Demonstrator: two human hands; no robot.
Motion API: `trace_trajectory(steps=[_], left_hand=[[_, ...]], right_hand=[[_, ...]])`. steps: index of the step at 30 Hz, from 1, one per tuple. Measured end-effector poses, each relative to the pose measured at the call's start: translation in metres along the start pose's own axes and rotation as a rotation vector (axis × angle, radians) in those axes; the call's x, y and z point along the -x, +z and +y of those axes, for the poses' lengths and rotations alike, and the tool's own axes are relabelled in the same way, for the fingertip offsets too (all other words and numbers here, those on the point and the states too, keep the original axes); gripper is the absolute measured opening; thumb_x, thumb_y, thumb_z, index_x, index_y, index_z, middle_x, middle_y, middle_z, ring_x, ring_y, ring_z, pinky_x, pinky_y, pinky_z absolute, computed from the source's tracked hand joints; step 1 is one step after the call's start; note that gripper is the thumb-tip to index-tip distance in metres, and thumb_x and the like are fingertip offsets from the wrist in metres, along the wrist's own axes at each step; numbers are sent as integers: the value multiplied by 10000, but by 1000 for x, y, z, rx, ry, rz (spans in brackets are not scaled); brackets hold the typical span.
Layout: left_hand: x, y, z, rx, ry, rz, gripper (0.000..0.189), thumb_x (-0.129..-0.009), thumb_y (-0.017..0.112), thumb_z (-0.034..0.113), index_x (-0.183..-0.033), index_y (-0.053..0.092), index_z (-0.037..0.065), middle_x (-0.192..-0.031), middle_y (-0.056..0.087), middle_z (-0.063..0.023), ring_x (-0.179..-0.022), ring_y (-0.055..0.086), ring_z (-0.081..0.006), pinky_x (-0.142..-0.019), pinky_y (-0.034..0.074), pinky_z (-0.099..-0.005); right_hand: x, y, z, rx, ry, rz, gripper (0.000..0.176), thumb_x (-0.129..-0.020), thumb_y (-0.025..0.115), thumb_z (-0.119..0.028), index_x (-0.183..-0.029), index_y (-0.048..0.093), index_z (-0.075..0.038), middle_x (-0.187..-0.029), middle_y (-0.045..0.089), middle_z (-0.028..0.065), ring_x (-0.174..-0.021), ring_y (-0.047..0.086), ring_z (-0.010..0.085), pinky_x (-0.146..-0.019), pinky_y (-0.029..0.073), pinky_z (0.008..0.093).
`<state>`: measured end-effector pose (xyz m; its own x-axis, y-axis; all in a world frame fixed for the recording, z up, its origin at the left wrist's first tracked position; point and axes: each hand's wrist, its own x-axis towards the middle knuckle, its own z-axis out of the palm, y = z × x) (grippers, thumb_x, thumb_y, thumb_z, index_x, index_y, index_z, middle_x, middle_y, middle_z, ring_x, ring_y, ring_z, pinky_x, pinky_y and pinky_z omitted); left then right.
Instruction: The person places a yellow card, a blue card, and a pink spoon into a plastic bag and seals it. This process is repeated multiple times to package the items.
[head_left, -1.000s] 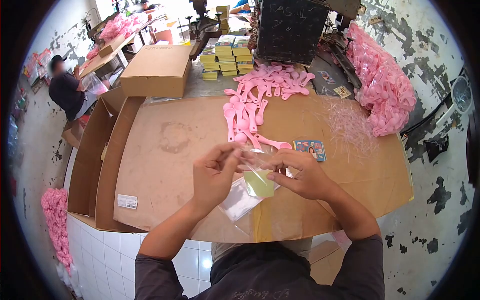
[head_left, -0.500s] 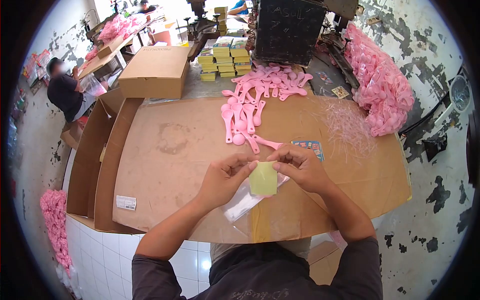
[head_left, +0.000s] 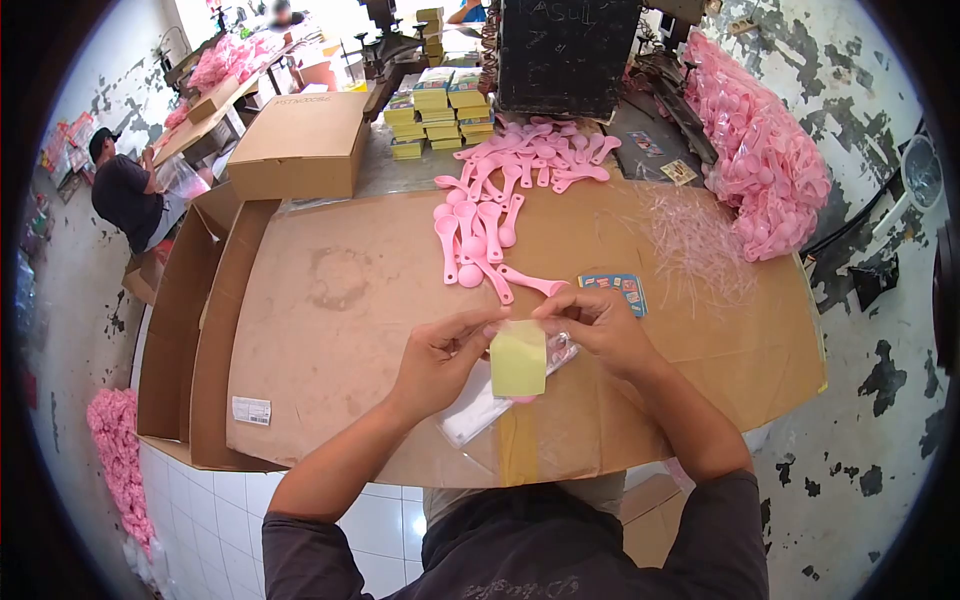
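Card [head_left: 518, 365]: yellow-green, plain on visible side, approx. rectangular, a bit taller than wide, face-on to cam, near-flat w/ edges roughly straight. Held aloft, pinched nr its 11 and 1 o'clock corners, at 5 o'clock from view ctr. Clear film [head_left: 520, 326] runs along its 12 o'clock edge, whitish + see-thru; full extent n/c. Pink bit [head_left: 524, 400] pokes out at 6 o'clock, rest hidden behind card.

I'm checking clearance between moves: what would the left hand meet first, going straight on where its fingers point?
Probably the right hand, whose fingertips face it across the top of the yellow-green card; depth is hard to judge here.
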<state>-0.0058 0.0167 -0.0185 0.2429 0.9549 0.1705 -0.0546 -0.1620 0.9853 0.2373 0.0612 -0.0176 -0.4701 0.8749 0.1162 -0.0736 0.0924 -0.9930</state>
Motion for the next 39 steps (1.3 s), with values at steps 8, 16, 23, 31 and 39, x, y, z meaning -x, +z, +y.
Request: trace_trajectory(steps=[8, 16, 23, 31, 39], left_hand=[[1, -13, -12, 68, -21, -54, 266, -1041, 595, 112, -1252, 690, -20, -1097, 739, -105, -945, 694, -134, -831, 584, -286], [-2, -6, -9, 77, -128, -63, 280, -1036, 609, 115, -1266, 675, -31, -1058, 742, -100, -944, 700, -121, -799, 592, -284], [-2, -9, -12, 86, -155, -77, 293, -1030, 621, 97, -1299, 662, -12, -1118, 737, -94, -952, 690, -119, -819, 588, -280], [-1, -9, -4, 42, -83, -17, 288, -1040, 596, 84, -1307, 653, -8, -1137, 727, -98, -987, 688, -127, -850, 592, -295], [-1, -1, 0, 69, -81, -40, 288, -1018, 638, 120, -1265, 617, -26, -1070, 711, -98, -941, 699, -131, -786, 594, -275]], right_hand=[[0, -7, -5, 115, -72, -62, 158, -968, 670, -66, -1081, 761, -3, -955, 688, 23, -782, 600, 67, -708, 488, 224], [0, -8, -3, 149, -46, -82, 147, -953, 700, -54, -1078, 759, -5, -992, 679, 33, -887, 603, 78, -759, 488, 234], [-1, -5, -1, 41, -24, -107, 292, -984, 635, -9, -1276, 647, -3, -1046, 671, 38, -909, 617, 86, -810, 509, 244], [5, 0, -10, 201, 51, -222, 355, -959, 675, -17, -1306, 605, 3, -1022, 667, 24, -929, 623, 80, -810, 514, 254], [1, -2, -2, -16, 17, -159, 356, -962, 688, -41, -1307, 613, 2, -1052, 700, 51, -944, 653, 102, -810, 521, 264]])
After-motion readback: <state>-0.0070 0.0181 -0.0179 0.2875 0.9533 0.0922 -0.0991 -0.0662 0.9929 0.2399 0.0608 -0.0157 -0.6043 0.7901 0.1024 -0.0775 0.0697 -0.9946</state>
